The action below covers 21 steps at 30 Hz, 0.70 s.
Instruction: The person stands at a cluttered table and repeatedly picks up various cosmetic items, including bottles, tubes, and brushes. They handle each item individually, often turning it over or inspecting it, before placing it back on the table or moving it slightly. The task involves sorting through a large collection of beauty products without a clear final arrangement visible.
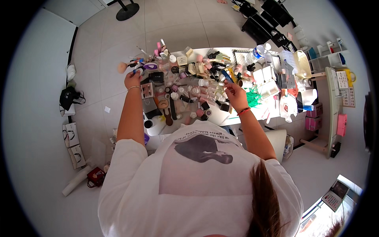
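Note:
At the left end of a crowded white table [234, 120], my left hand [132, 80] has its fingertips around a small blue-and-white item [138, 71]. A purple oval item [150, 66] and a black box [156, 77] lie just right of it. My right hand [237, 96] is over the table's right half, fingers bent, near a small white-capped item [221, 84]; whether it grips this is unclear. Beyond those fingers are a blue item [227, 76] and a yellow one [232, 75]. Green strips [253, 97] lie beside that hand.
Cosmetic bottles and jars crowd the middle, including a clear bottle with a white cap [195, 82]. A makeup brush [122, 67] juts past the left edge. At right stand a water bottle [258, 52], a white compartment tray [268, 89] and a cream basket [302, 64]. A chair [276, 142] is at the front.

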Available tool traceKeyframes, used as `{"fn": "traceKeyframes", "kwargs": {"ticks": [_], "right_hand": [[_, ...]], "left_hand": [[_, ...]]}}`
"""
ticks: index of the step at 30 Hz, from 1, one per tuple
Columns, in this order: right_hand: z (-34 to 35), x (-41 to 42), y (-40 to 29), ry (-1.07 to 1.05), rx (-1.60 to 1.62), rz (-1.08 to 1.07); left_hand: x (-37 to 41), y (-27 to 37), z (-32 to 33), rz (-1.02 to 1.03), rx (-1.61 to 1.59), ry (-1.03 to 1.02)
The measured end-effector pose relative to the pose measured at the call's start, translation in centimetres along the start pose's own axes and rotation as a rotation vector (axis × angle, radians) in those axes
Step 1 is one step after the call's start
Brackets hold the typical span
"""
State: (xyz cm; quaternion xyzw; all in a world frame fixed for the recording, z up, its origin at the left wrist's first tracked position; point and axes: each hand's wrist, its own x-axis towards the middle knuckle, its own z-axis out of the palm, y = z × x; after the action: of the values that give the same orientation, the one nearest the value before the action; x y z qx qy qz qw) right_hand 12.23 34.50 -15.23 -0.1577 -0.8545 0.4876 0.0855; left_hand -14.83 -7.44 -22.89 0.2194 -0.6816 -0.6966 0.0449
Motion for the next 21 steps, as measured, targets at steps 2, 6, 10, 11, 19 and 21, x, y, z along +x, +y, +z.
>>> {"fn": "traceKeyframes", "kwargs": {"ticks": [2, 6, 10, 11, 19, 21], "right_hand": [[0.0, 0.0, -0.1, -0.004, -0.003, 0.001], [-0.1, -0.2, -0.4, -0.012, -0.010, 0.029], [0.2, -0.4, -0.7, -0.042, 0.016, 0.065], [0.3, -0.4, -0.6, -0.047, 0.019, 0.061], [0.2, -1.0, -0.6, -0.068, 0.000, 0.066], [0.1, -0.9, -0.3, -0.060, 0.004, 0.071]], "left_hand": [[-0.2, 0.5, -0.4, 0.183, 0.391, 0.008], [-2.7, 2.8, 0.0, 0.620, 0.893, 0.070], [-3.5, 3.1, -0.2, 0.834, 0.950, -0.047], [-3.7, 3.2, 0.0, 0.852, 0.962, -0.064], [-4.2, 3.0, 0.5, 0.780, 0.788, -0.148], [-4.5, 2.6, 0.5, 0.694, 0.673, -0.142]]}}
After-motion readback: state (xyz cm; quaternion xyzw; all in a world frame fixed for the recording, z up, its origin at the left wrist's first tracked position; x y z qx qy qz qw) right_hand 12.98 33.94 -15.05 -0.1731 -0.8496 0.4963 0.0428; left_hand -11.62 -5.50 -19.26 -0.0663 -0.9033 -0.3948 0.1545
